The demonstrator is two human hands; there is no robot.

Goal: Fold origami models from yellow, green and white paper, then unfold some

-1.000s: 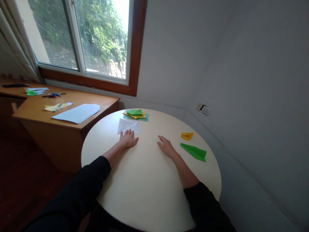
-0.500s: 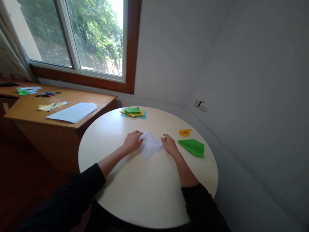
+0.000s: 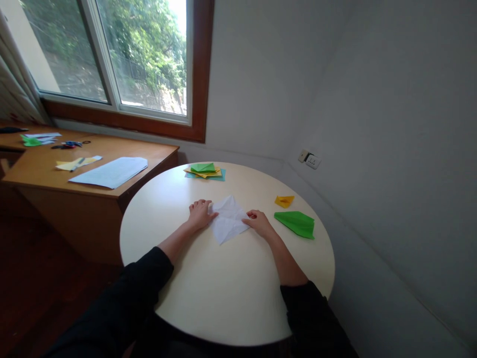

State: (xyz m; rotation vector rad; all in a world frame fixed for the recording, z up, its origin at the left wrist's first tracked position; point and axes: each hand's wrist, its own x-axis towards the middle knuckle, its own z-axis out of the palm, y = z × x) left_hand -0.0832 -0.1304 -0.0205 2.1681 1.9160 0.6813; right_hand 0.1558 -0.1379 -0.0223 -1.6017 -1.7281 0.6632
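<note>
On the round table, room is left between near edge and white paper, whose 2 side corners are partly hidden by the spread left hand and pinching right hand.

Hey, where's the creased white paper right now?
In the head view, the white paper lies on the round table, between the left hand and the right hand, left of the larger green paper.
</note>
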